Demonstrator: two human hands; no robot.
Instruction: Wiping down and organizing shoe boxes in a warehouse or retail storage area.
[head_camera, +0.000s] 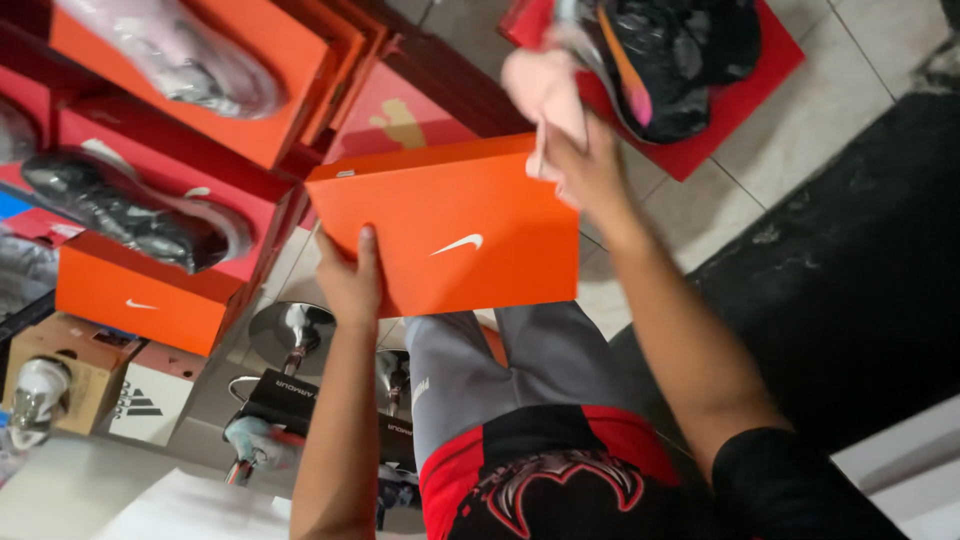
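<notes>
The left hand (350, 280) pinches the orange box lid (450, 235) at its near-left edge; the right hand (580, 170), closed on pink paper (545, 90), only brushes the far corner, so the lid could tip away from that single grip

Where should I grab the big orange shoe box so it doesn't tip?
Probably by its two short ends, one hand coming in from each side. The orange box is wide, flat and tilted, so a single corner hold would likely let it swing. The left hand grips its lower left edge, thumb on top; the right hand, holding a pink cloth, is at the upper right corner.
</notes>
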